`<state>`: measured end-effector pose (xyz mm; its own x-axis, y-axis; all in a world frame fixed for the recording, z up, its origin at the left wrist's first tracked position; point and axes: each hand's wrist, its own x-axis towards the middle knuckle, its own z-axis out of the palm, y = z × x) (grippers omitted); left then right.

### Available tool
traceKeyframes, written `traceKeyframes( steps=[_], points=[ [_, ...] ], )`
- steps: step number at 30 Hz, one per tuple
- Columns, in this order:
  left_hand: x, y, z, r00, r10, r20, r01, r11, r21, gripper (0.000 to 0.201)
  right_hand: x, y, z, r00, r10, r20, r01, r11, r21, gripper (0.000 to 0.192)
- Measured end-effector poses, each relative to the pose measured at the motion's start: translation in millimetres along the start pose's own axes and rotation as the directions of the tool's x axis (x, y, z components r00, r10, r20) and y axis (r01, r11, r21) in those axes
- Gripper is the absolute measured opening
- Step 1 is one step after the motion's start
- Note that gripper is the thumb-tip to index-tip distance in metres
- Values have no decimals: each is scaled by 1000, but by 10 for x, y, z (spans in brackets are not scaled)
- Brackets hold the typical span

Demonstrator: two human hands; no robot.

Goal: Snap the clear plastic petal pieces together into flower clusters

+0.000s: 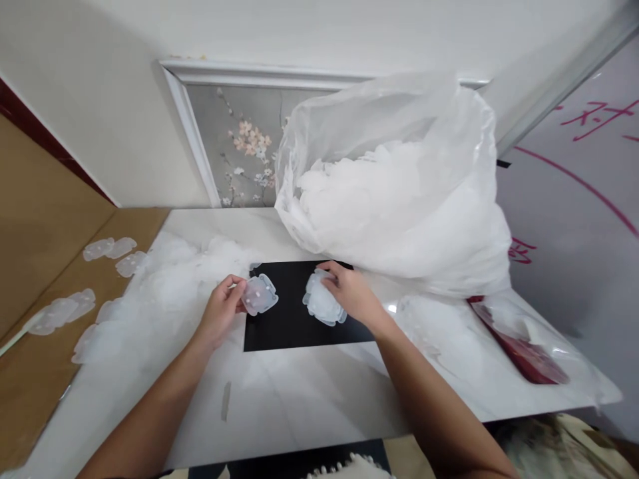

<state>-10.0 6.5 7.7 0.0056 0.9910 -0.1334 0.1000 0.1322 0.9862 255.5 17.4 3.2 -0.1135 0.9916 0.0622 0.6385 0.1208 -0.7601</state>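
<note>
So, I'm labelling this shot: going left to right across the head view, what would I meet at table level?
Cardboard, left-hand grip, held translucent piece, translucent stack, right-hand grip, red item.

**Bare arms above a beaded trim**

My left hand, off toward 8 o'clock, and my right hand, toward 5 o'clock, are bare, with slim fingers. The left forearm and right forearm are uncovered too, smooth and broadening toward the elbows. At 6 o'clock a scrap of my clothing shows, whitish, edged with small, round, pearl-like beads; its remainder lies out of view.
</note>
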Motion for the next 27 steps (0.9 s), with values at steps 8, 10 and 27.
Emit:
traceKeyframes(
  steps=[8,10,27],
  points=[
    [-36,-16,70,973,-156,172,194,953,-232,40,-58,-43,186,961,-269,-60,239,924,-300,34],
    [-39,-18,64,969,-154,192,201,945,-259,38,-105,-122,303,939,-345,-19,339,932,-130,50],
    [-31,165,-605,959,92,267,-282,392,876,25,-131,-263,606,917,-39,398,-360,356,863,38]
  ],
)
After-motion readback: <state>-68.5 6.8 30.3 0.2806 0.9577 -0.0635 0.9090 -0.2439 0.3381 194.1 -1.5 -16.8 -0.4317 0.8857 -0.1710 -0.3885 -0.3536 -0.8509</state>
